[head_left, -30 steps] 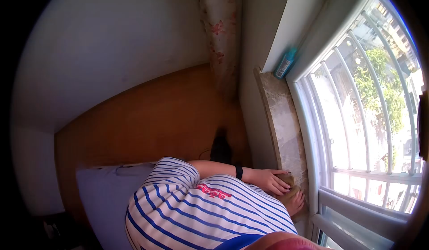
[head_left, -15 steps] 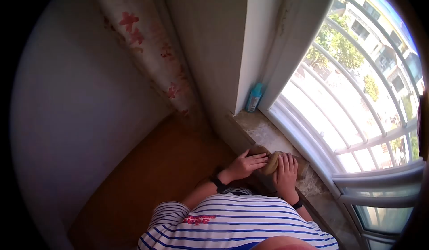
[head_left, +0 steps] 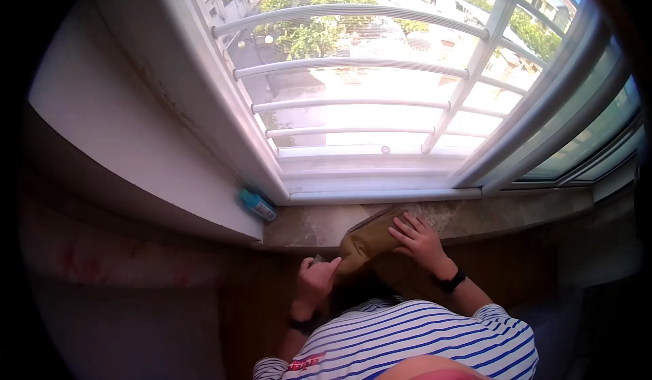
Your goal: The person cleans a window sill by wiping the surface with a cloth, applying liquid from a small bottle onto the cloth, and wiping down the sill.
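Observation:
A soft brown item (head_left: 370,239), like a pouch, lies slanted over the front edge of the stone window sill (head_left: 299,225). At its lower left end my left hand (head_left: 316,283) is closed, thumb and fingers pinching the tip. My right hand (head_left: 419,244) rests on the item's upper right part with its fingers stretched out and slightly apart. Both wrists wear dark bands. What lies beneath the item is hidden.
A teal bottle (head_left: 257,205) leans in the sill's left corner beside the wall. Behind the sill is a white-framed window (head_left: 380,195) with bars, trees and buildings outside. Wooden floor (head_left: 519,264) shows below the sill.
The view has swung round to face the window. The brown item has changed from folded or bunched to more stretched out, and my hands have moved apart, the left to its end.

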Demonstrator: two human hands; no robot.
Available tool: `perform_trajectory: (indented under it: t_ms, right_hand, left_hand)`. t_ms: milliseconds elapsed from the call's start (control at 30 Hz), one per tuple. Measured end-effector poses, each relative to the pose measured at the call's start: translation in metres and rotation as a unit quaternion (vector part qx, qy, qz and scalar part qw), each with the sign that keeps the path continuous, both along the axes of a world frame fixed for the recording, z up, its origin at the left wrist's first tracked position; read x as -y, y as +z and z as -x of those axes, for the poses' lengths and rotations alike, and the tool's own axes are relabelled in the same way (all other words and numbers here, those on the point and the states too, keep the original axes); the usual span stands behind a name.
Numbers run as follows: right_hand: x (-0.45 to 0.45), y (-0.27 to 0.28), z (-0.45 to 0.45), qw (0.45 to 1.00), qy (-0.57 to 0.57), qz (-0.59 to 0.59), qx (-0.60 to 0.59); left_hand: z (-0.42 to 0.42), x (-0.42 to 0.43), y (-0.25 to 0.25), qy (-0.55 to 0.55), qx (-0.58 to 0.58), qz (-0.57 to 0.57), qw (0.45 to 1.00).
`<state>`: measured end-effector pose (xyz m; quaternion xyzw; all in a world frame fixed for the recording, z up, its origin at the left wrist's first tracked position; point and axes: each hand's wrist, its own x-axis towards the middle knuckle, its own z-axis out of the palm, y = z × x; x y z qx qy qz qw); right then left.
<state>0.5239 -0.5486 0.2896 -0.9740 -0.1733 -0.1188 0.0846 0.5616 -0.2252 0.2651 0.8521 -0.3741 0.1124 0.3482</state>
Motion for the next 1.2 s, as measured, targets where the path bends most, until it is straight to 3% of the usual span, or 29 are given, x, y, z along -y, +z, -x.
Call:
perform_trajectory:
  t_ms: [67, 233, 300, 367, 467, 500, 567, 767, 867, 967, 1033, 1200]
  right_hand:
    - [0.019, -0.002, -0.011, 1.0, 0.003, -0.012, 0.019]
    - [0.045, 0.024, -0.017, 0.996, -0.032, -0.022, 0.085]
    - [0.053, 0.05, -0.014, 0.978, -0.066, 0.011, 0.196]
    - [0.055, 0.057, -0.004, 0.975, -0.092, -0.001, 0.201]
    - [0.049, 0.021, 0.02, 0.977, -0.144, -0.075, 0.141]
    - [0.048, 0.003, 0.032, 0.983, -0.137, -0.064, 0.099]
    - [0.047, -0.007, 0.04, 0.987, -0.137, -0.054, 0.063]
    - [0.037, 0.008, 0.03, 0.972, -0.199, -0.123, 0.027]
    - [0.026, 0.009, 0.0, 0.958, -0.201, -0.201, 0.049]
    - [0.024, 0.002, -0.01, 0.968, -0.232, -0.076, 0.051]
    - [0.02, -0.02, -0.007, 0.955, -0.26, -0.1, 0.103]
    - [0.017, -0.015, 0.007, 0.942, -0.302, -0.121, 0.081]
  left_hand:
    - [-0.026, 0.01, 0.019, -0.023, 0.057, -0.033, 0.998]
    - [-0.053, 0.017, 0.06, 0.037, 0.199, -0.09, 0.975]
    - [-0.058, 0.029, 0.066, 0.048, 0.199, -0.091, 0.975]
    - [-0.06, 0.037, 0.06, 0.068, 0.205, -0.088, 0.972]
    - [-0.058, 0.04, 0.025, -0.002, 0.057, -0.115, 0.992]
    - [-0.058, 0.035, 0.015, -0.005, 0.063, -0.116, 0.991]
    - [-0.063, 0.028, -0.002, 0.002, -0.029, 0.016, 0.999]
    - [-0.084, 0.035, 0.015, -0.004, -0.075, 0.0, 0.997]
    - [-0.1, 0.043, 0.004, 0.019, 0.016, -0.004, 1.0]
    - [-0.106, 0.045, -0.006, -0.009, -0.015, -0.033, 0.999]
    - [-0.11, 0.046, -0.009, -0.018, -0.024, -0.029, 0.999]
    - [-0.112, 0.043, -0.002, -0.046, -0.089, -0.026, 0.995]
